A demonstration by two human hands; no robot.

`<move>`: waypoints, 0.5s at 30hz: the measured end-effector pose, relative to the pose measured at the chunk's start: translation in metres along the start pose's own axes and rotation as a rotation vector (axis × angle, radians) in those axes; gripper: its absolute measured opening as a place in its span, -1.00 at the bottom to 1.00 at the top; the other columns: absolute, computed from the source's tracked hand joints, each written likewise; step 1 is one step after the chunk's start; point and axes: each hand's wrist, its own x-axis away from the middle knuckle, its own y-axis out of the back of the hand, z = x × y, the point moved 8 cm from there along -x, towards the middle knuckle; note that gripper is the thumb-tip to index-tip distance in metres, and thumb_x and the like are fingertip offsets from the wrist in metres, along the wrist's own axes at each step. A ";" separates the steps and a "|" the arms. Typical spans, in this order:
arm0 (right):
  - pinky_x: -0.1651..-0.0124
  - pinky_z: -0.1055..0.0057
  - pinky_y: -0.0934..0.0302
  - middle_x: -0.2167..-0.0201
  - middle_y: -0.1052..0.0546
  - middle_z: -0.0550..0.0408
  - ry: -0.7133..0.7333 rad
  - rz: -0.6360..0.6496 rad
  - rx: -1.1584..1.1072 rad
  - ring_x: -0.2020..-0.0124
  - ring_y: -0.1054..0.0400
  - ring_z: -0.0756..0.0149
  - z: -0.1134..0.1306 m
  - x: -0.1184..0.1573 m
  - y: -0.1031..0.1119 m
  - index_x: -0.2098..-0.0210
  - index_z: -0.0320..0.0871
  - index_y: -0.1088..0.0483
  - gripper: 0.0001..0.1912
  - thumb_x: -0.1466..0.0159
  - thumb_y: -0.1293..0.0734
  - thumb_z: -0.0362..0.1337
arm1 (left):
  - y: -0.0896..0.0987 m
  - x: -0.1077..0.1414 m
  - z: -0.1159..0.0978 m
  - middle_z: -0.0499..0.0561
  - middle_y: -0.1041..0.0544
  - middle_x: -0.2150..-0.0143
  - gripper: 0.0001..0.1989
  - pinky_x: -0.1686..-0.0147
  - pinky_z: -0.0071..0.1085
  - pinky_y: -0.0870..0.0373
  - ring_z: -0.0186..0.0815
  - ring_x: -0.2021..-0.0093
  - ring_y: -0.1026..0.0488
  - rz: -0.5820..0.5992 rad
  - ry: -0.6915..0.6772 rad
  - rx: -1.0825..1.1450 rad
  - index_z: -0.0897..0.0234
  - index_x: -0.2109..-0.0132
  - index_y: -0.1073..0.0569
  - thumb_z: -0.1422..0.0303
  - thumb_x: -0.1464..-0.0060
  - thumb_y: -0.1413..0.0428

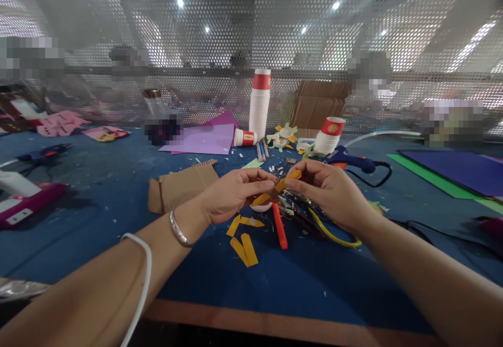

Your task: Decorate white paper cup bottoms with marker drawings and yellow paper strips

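Blue tabletop (298, 284) before a perforated screen (220, 17), left hand (231, 195) and right hand (338, 195) both pinching a yellow strip (280, 185), raised centrally, red-orange stick (280, 227) and loose yellow pieces (249, 249) lying below.

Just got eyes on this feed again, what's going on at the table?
A person is holding a yellow-orange paper strip in the fingertips of both hands, the left hand on one end and the right hand on the other, above the blue table. Loose yellow-orange paper pieces lie below, beside a red-orange stick. A blue glue gun lies unheld beyond the right hand, and a tall paper cup stack stands farther back.
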 end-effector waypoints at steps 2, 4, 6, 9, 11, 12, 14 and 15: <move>0.33 0.36 -0.17 0.41 -0.46 0.11 -0.003 -0.001 0.015 0.39 -0.33 0.31 0.001 0.000 0.000 0.32 -0.14 -0.39 -0.74 -0.25 -0.38 -0.07 | -0.001 0.000 -0.001 0.04 -0.58 0.28 -0.65 0.17 -0.36 -0.45 -0.35 0.28 -0.53 0.004 -0.002 -0.006 0.37 0.18 -0.53 0.26 0.07 -0.39; 0.34 0.36 -0.17 0.41 -0.45 0.11 -0.006 -0.006 0.033 0.40 -0.32 0.31 0.002 0.000 0.000 0.33 -0.14 -0.39 -0.74 -0.25 -0.38 -0.07 | -0.002 0.000 -0.002 0.03 -0.57 0.29 -0.65 0.15 -0.36 -0.43 -0.35 0.27 -0.53 0.006 -0.016 -0.020 0.37 0.19 -0.52 0.27 0.08 -0.39; 0.34 0.36 -0.16 0.43 -0.44 0.12 -0.006 -0.008 0.038 0.41 -0.30 0.32 0.002 0.000 0.000 0.33 -0.14 -0.39 -0.74 -0.25 -0.37 -0.07 | -0.001 0.000 -0.003 0.01 -0.56 0.31 -0.67 0.14 -0.37 -0.41 -0.35 0.26 -0.53 -0.006 -0.041 -0.052 0.38 0.21 -0.52 0.31 0.09 -0.39; 0.35 0.36 -0.16 0.43 -0.42 0.14 -0.006 -0.002 0.030 0.41 -0.29 0.33 0.001 0.000 -0.001 0.34 -0.13 -0.37 -0.74 -0.25 -0.37 -0.06 | 0.002 -0.001 -0.004 -0.02 -0.54 0.33 -0.71 0.16 -0.36 -0.40 -0.37 0.28 -0.52 -0.046 -0.075 -0.125 0.37 0.22 -0.51 0.36 0.08 -0.38; 0.34 0.36 -0.16 0.43 -0.41 0.15 0.000 0.004 0.033 0.41 -0.28 0.33 0.001 0.001 -0.001 0.34 -0.13 -0.37 -0.75 -0.26 -0.37 -0.07 | 0.004 -0.002 -0.004 -0.03 -0.54 0.32 -0.72 0.17 -0.35 -0.40 -0.37 0.29 -0.51 -0.070 -0.097 -0.161 0.36 0.22 -0.51 0.38 0.07 -0.37; 0.34 0.36 -0.16 0.43 -0.41 0.15 0.002 0.004 0.034 0.41 -0.28 0.33 0.001 0.001 -0.001 0.34 -0.13 -0.37 -0.75 -0.26 -0.36 -0.07 | 0.005 -0.002 -0.005 -0.03 -0.54 0.31 -0.73 0.17 -0.35 -0.39 -0.37 0.29 -0.51 -0.080 -0.109 -0.174 0.36 0.22 -0.50 0.39 0.07 -0.36; 0.34 0.36 -0.16 0.43 -0.40 0.15 0.006 0.003 0.033 0.40 -0.27 0.34 0.001 0.001 0.000 0.34 -0.13 -0.37 -0.75 -0.27 -0.36 -0.07 | 0.005 -0.003 -0.005 -0.03 -0.53 0.31 -0.74 0.18 -0.36 -0.38 -0.37 0.29 -0.51 -0.095 -0.127 -0.193 0.35 0.22 -0.50 0.40 0.08 -0.36; 0.34 0.37 -0.16 0.43 -0.40 0.15 0.006 -0.001 0.029 0.40 -0.27 0.34 0.001 0.001 0.000 0.34 -0.14 -0.37 -0.75 -0.27 -0.36 -0.07 | 0.005 -0.003 -0.006 -0.04 -0.53 0.31 -0.74 0.18 -0.36 -0.38 -0.37 0.29 -0.51 -0.101 -0.133 -0.199 0.35 0.23 -0.50 0.40 0.08 -0.35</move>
